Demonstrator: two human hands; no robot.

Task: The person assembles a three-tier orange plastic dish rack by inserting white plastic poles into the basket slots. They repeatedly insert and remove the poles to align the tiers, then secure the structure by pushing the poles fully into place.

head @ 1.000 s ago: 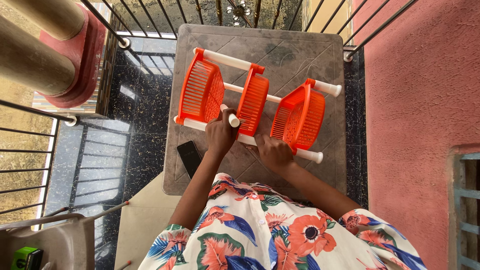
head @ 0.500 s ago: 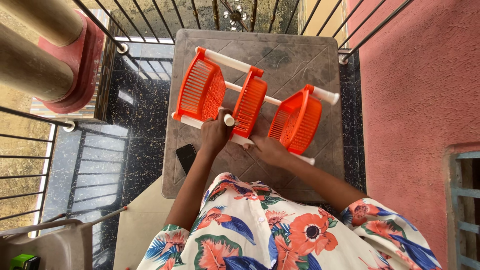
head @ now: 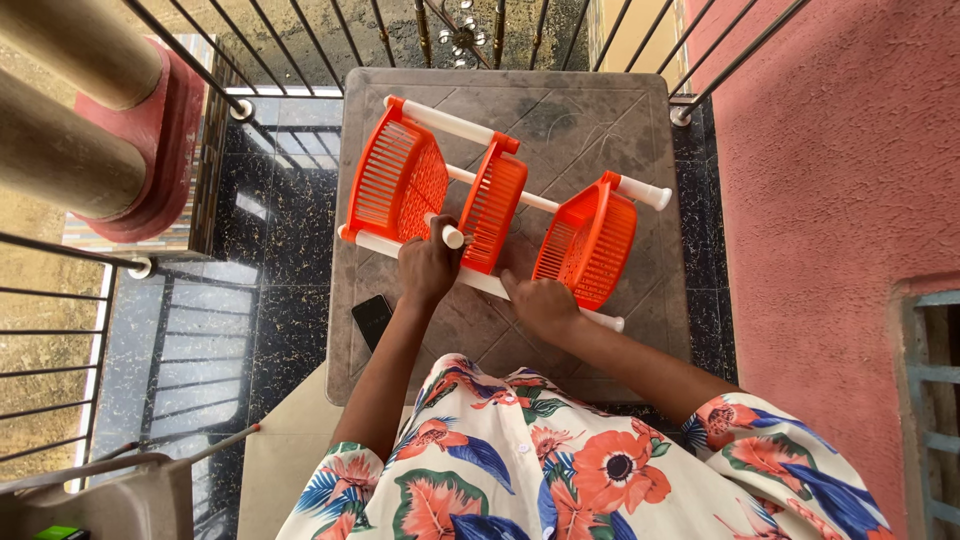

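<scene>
At frame centre, the left hand (head: 428,268) gripped a short white tube (head: 447,234) while the right hand (head: 540,303) pressed the slatted orange rack's (head: 485,205) rail (smooth plastic) on the grey table (head: 600,110).

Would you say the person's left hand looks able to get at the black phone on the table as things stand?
Probably yes: the phone lies uncovered on the table beside the left forearm, just behind the left hand, which now grips a white tube.

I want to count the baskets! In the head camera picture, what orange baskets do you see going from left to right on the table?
Wide orange slatted plastic basket → narrow orange slatted basket seen edge-on, next to the left hand → orange slatted basket tipped on its side, above the right hand.
</scene>
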